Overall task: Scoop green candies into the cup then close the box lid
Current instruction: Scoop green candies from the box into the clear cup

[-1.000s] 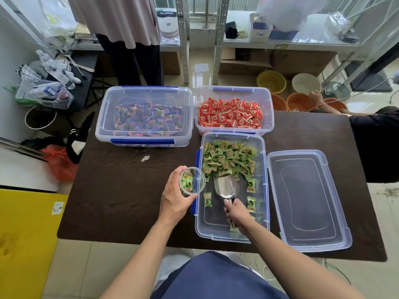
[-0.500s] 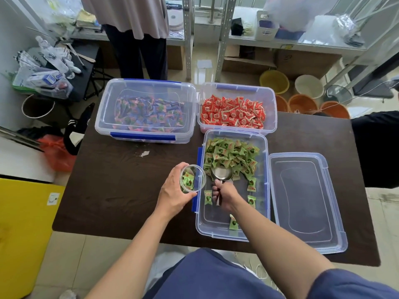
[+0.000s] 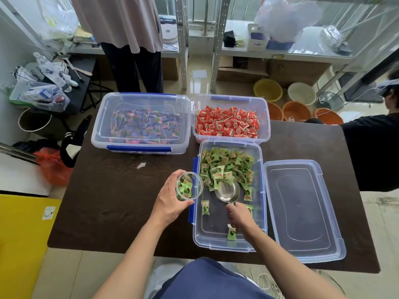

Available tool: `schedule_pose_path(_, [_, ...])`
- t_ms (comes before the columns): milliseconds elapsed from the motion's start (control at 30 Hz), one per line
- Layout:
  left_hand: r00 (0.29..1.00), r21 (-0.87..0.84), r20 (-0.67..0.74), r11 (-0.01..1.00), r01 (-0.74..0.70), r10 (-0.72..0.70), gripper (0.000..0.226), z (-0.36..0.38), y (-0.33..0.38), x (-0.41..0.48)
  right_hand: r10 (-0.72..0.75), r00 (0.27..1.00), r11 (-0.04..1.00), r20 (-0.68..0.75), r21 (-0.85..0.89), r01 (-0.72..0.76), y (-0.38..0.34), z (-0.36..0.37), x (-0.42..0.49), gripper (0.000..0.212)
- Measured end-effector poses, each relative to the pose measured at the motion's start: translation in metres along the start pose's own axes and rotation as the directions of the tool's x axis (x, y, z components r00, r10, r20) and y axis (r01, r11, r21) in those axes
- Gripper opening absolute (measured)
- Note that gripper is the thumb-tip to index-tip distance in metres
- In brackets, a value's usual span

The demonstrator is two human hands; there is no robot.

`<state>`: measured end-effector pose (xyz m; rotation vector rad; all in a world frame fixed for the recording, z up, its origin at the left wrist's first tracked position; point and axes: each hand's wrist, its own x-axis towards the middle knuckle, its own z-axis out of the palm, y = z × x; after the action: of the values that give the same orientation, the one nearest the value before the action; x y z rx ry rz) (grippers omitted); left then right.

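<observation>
An open clear box (image 3: 263,190) with blue clips holds green candies (image 3: 226,167) heaped at its far end, with a few loose ones nearer me. My left hand (image 3: 170,201) grips a clear plastic cup (image 3: 189,189) with some green candies inside, tilted toward the box's left wall. My right hand (image 3: 239,214) holds the handle of a metal scoop (image 3: 227,192) inside the box; a couple of candies sit at the bowl's front edge against the heap. The box lid (image 3: 302,210) lies flat on the table, right of the box.
A lidded box of blue-pink candies (image 3: 142,124) and an open box of red candies (image 3: 228,124) stand at the table's far side. One person stands behind the table (image 3: 108,201), another sits at the right. Buckets stand on the floor beyond.
The scoop first pushed forward into the candy heap, then drew back toward me with a couple of candies on its front edge. The cup stayed beside the box.
</observation>
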<state>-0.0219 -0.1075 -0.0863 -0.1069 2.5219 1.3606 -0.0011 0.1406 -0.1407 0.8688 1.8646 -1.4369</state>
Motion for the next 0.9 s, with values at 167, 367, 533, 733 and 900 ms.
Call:
schedule_pose_path(167, [1.000,0.027,0.008,0.999,-0.023,0.023,0.092,-0.003,0.004,0.005,-0.143,0.990,0.968,-0.021,-0.212,0.135,-0.012,-0.024,-0.034,0.025])
schedule_pose_path(367, [1.000,0.022,0.001,1.000,-0.021,0.021,0.093,-0.001,0.001,0.005,-0.272,0.952,0.777,0.139,-0.553,0.302,-0.051,-0.053,-0.080,0.032])
schedule_pose_path(533, [1.000,0.008,-0.006,1.000,-0.019,0.019,0.089,0.001,0.004,0.003,-0.282,0.933,0.580,0.223,-0.736,0.351,-0.087,-0.050,-0.114,0.027])
schedule_pose_path(733, [0.999,0.004,-0.012,0.999,-0.034,0.034,0.090,0.003,0.003,0.001,-0.352,0.900,0.335,0.256,-0.863,0.377,-0.117,-0.035,-0.143,0.027])
schedule_pose_path(900, [1.000,-0.007,-0.013,1.000,-0.028,0.028,0.089,0.005,0.001,0.000,-0.411,0.881,0.174,0.234,-0.929,0.327,-0.131,-0.031,-0.161,0.015])
